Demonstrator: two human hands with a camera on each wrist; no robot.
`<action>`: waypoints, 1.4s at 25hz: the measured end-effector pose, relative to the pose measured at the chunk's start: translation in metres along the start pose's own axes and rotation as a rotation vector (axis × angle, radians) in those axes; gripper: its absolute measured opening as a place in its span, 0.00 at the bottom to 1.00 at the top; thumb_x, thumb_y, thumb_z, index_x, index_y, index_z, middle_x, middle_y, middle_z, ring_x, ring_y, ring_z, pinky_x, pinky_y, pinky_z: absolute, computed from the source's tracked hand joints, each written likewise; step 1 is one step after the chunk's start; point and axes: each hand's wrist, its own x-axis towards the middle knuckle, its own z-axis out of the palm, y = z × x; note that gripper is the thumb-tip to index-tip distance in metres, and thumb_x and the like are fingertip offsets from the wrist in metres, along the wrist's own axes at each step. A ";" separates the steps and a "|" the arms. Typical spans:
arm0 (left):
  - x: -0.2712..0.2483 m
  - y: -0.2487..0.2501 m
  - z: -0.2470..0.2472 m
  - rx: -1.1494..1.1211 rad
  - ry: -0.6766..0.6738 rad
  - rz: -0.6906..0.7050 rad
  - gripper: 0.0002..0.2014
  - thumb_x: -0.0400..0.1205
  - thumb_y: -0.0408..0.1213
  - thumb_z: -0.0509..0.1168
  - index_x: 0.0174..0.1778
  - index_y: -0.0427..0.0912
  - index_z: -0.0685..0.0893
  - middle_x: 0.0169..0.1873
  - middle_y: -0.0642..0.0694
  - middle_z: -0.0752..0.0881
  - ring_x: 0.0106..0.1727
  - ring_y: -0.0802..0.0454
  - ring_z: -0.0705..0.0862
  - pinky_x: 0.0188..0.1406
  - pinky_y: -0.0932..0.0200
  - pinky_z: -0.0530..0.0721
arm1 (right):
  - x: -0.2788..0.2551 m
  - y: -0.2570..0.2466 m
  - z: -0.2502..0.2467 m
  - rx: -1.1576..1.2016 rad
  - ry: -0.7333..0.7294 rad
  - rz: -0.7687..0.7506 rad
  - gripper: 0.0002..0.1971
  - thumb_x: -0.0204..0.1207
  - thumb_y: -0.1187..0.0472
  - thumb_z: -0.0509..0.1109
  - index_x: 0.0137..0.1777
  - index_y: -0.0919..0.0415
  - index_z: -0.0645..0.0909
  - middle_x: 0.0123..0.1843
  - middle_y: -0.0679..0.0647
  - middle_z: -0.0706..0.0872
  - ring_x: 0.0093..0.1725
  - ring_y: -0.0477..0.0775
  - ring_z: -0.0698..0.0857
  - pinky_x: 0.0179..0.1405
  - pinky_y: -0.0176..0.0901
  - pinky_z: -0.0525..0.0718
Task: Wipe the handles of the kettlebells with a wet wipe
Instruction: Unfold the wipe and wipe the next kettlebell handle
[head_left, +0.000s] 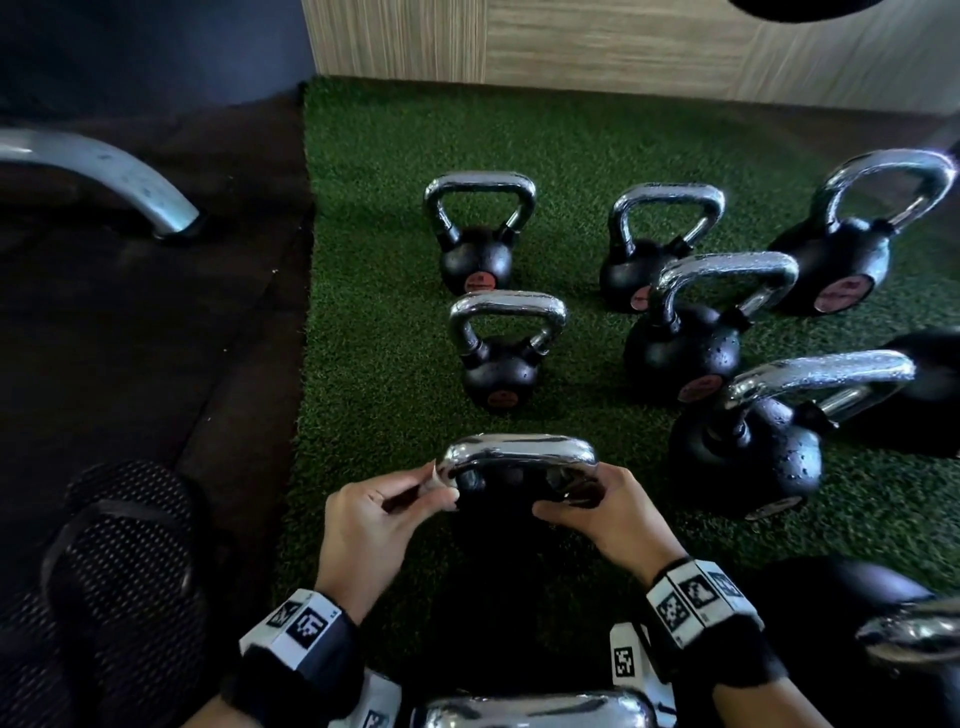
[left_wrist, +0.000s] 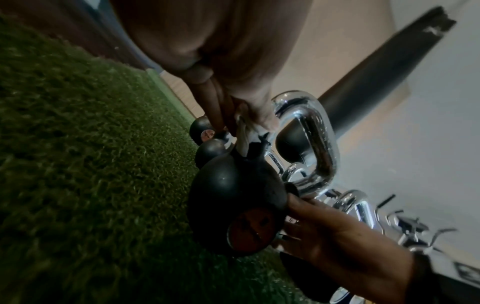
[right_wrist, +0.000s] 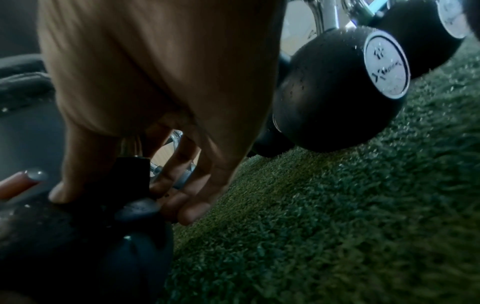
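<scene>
Both hands work at the nearest kettlebell. The left hand pinches a small white wet wipe between thumb and fingertips, pressing it to the left corner of the kettlebell's polished chrome handle. The right hand curls its fingers round the right end of that handle, where it joins the black rubber-coated ball, and appears to be steadying it.

This kettlebell stands upright on green artificial turf, just in front of the person. It should be heavy and rigid, staying put under a light rub; the chrome looks slick, more so once wet, so holding low at the handle's root seems safer than on the shiny bar. The wipe is soft and limp and needs folding round the bar to cover it.

Beyond stand more black kettlebells with chrome handles, some beaded with droplets. Left of the turf lies dark rubber flooring with a curved grey metal bar; a pale wood-grain panel closes the back.
</scene>
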 end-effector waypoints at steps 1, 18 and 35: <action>0.006 0.001 0.002 0.012 -0.001 0.015 0.10 0.71 0.50 0.79 0.47 0.64 0.93 0.44 0.70 0.92 0.49 0.71 0.90 0.48 0.80 0.81 | -0.004 0.000 -0.002 -0.064 0.029 0.008 0.22 0.58 0.42 0.87 0.50 0.49 0.90 0.46 0.45 0.94 0.48 0.42 0.91 0.54 0.43 0.88; 0.080 0.002 0.038 -0.009 -0.198 -0.071 0.11 0.80 0.40 0.76 0.58 0.51 0.92 0.54 0.59 0.92 0.59 0.69 0.87 0.67 0.68 0.81 | 0.021 -0.032 0.010 -0.199 -0.114 0.008 0.31 0.73 0.43 0.77 0.76 0.46 0.79 0.67 0.45 0.86 0.66 0.47 0.85 0.65 0.39 0.83; 0.078 0.047 0.018 -0.378 -0.331 -0.107 0.10 0.76 0.35 0.78 0.53 0.44 0.95 0.50 0.48 0.94 0.54 0.53 0.93 0.48 0.65 0.90 | 0.029 -0.029 0.020 -0.041 -0.147 0.031 0.35 0.60 0.34 0.78 0.68 0.49 0.86 0.62 0.46 0.91 0.67 0.49 0.86 0.73 0.57 0.81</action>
